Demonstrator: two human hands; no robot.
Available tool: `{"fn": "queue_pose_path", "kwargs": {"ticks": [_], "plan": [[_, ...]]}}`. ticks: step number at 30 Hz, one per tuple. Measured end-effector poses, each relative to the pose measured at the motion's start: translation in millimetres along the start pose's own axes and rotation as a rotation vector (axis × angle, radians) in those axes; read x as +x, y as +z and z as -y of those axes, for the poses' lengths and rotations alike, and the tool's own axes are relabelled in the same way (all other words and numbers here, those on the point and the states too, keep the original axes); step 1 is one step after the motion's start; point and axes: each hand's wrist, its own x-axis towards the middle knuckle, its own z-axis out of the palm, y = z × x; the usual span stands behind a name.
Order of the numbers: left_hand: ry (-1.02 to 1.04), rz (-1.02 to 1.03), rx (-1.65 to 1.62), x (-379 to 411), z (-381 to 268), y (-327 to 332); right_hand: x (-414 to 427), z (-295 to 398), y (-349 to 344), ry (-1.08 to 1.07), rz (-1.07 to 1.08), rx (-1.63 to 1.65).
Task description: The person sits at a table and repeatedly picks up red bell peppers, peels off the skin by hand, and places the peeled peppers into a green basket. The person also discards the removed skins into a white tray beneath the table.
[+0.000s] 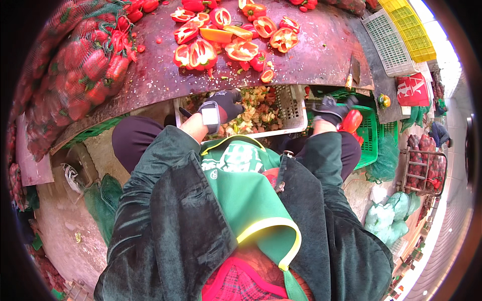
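Note:
My left hand, in a dark glove with a white patch at the wrist, hangs over a white plastic crate of pepper cores and trimmings. Its fingers are curled, and I cannot tell whether they hold anything. To the right, my right hand, in a black glove, is above a green plastic crate, close to a red pepper; its fingers look spread and slightly blurred, with nothing seen between them. On the table beyond lie halved red bell peppers among scattered seeds.
A knife lies at the table's right edge. Mesh sacks of red peppers crowd the left. White and yellow crates stand at right, a metal cart below them. A distant person bends at far right.

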Motion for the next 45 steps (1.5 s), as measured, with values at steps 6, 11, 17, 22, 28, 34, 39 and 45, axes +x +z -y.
{"fn": "queue_pose_path", "kwargs": {"ticks": [6,11,17,22,28,34,39,45], "plan": [[-0.026,0.008,0.003,-2.6,-19.4,-9.3,-57.8,-146.7,76.8,-0.492,0.845,-1.152],[0.027,-0.107,-0.080,-2.2,-17.9,-7.4,-80.0,-164.6,115.8,-0.838,0.811,-1.663],[-0.016,-0.195,-0.692,14.3,-17.8,-12.9,-83.3,-112.6,133.6,-0.243,0.936,-1.050],[0.059,-0.262,-1.403,21.2,-10.5,-18.4,-124.0,-81.5,95.2,-0.229,1.615,-1.049],[0.755,-0.671,-0.315,19.2,-3.5,-3.2,-169.7,-129.1,55.1,0.268,1.035,-0.219],[0.508,-0.721,0.107,7.9,-22.1,13.3,-164.1,-133.1,44.5,0.878,0.942,0.096],[0.199,-0.074,-0.805,6.7,-18.0,6.4,-160.1,-123.6,41.7,0.608,1.097,-0.181],[0.132,-0.089,-0.763,7.5,-12.8,12.3,-171.0,-130.9,34.5,-0.480,1.115,-0.976]]}}
